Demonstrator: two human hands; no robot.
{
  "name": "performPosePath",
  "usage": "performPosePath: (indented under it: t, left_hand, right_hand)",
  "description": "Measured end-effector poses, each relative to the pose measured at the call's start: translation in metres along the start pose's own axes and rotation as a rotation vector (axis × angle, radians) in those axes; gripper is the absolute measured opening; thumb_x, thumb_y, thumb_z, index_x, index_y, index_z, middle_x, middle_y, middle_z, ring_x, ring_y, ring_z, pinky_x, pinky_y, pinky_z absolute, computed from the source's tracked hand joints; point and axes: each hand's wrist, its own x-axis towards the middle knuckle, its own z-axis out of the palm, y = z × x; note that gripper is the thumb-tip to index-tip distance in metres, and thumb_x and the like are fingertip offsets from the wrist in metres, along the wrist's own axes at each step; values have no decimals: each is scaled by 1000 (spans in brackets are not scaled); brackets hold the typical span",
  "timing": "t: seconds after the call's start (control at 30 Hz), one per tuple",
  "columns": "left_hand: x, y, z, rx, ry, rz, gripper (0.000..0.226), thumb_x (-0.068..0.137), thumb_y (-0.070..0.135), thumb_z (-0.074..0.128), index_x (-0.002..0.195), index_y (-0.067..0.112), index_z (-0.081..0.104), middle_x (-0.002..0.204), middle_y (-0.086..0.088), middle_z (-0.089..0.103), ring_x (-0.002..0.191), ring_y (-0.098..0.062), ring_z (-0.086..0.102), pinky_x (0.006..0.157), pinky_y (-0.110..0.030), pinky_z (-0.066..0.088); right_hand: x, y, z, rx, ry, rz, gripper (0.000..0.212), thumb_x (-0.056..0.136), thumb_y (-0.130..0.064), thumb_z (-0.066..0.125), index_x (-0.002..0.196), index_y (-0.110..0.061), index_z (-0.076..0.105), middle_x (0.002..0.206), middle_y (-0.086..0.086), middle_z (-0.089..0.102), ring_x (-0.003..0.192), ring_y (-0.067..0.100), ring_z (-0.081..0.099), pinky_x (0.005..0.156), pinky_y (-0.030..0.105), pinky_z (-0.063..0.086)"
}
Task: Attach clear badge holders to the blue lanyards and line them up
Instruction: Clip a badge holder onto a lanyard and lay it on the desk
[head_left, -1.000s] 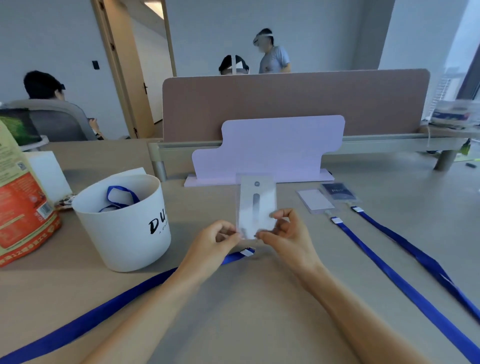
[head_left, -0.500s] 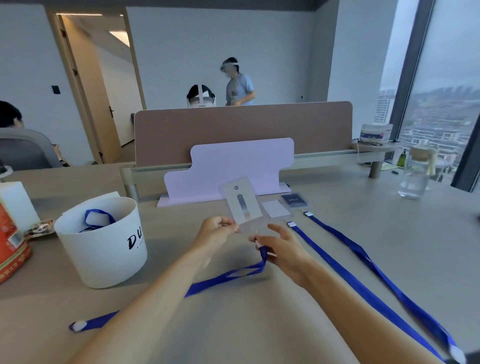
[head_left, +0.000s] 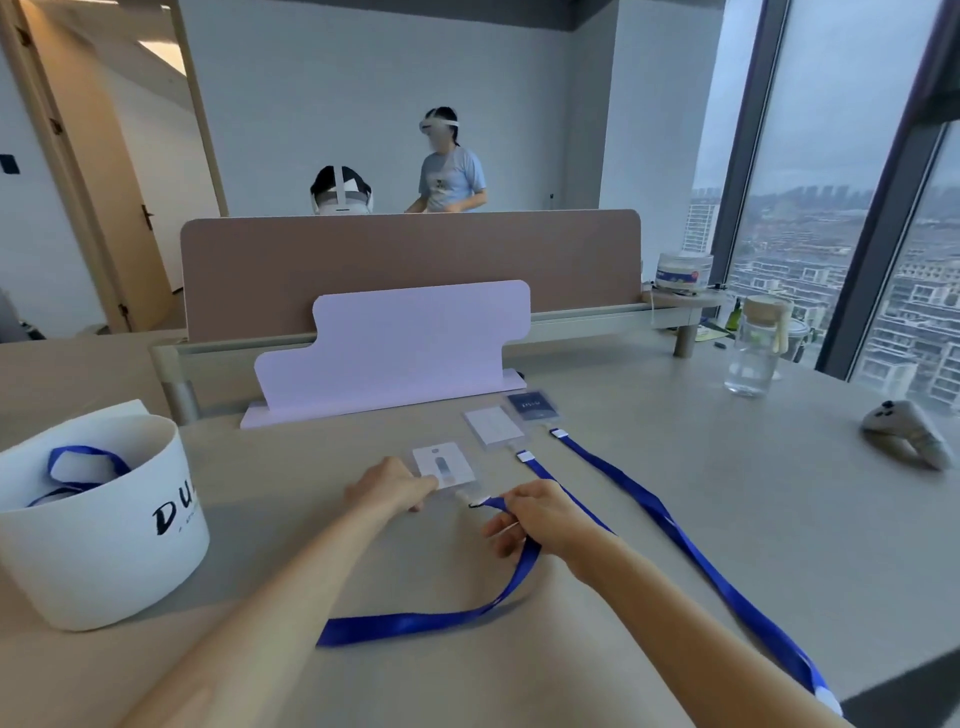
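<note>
One badge holder (head_left: 444, 464) juts beyond left hand (head_left: 388, 491) grip; right hand (head_left: 540, 515) pinches lanyard (head_left: 521, 574).

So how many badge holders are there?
3. The left hand holds the nearest badge holder; the white badge holder is right of it; the dark badge holder farther right. The bucket may hide more.
</note>
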Motion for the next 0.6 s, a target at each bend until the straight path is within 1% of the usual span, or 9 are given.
performPosePath:
  t: [0.07,0.1,0.17,0.2,0.27,0.33,0.37,0.5,0.6]
  left_hand:
    - [7,2,1,140,10,16,27,73,42,55,75,19,69,84,3,74,89,-20,66,84,-28,45]
    - [10,4,2,214,52,53,31,73,43,54,83,16,69,88,-1,74,89,-23,66,80,-28,44]
    - [17,6,6,326,203,216,28,79,34,53,92,13,66,99,-8,70,95,-28,64,75,-30,42]
    - [22,7,10,326,244,317,24,83,28,51,96,15,65,107,-8,67,101,-28,60,79,-32,43]
    - [32,12,19,268,188,478,29,92,19,45,114,19,63,126,-6,57,117,-26,50,94,-33,41]
    - [43,17,25,283,82,565,39,98,16,39,133,22,54,143,-3,45,131,-25,40,106,-34,34]
    - [48,20,28,319,43,591,42,99,14,36,138,24,48,149,-2,40,135,-24,36,110,-34,30]
    - [67,26,34,421,-34,628,48,101,12,29,145,29,38,155,-1,33,142,-20,27,112,-30,24]
    - [85,27,34,471,-47,642,50,102,12,28,147,31,34,156,0,31,143,-18,25,112,-30,22]
  right_hand:
    - [5,-1,-1,-14,11,-6,26,103,-17,35,113,-7,57,88,5,73,68,17,67,78,32,59]
    - [7,-1,-1,-7,19,-9,25,103,-17,36,111,-8,58,87,4,73,67,15,67,75,29,60]
    - [14,-1,-2,4,29,-11,23,102,-16,36,102,-12,59,86,4,73,66,15,68,70,27,60]
    - [17,-1,-3,9,31,-9,23,102,-16,36,97,-13,59,86,4,73,67,16,68,69,27,60]
    - [23,-1,-5,36,34,-11,24,102,-14,36,92,-14,58,87,6,73,67,18,67,64,28,59]
    - [27,-1,-6,74,36,-10,23,102,-13,36,94,-12,58,87,8,71,63,19,64,55,28,57]
    - [29,-1,-8,91,36,-4,23,102,-13,36,94,-11,58,85,8,70,60,19,63,51,27,56]
    - [38,3,-15,173,25,11,25,101,-11,36,91,-10,58,76,10,66,50,18,58,48,27,54]
    - [47,2,-17,185,17,14,27,100,-9,35,89,-9,59,72,12,65,48,20,57,51,28,56]
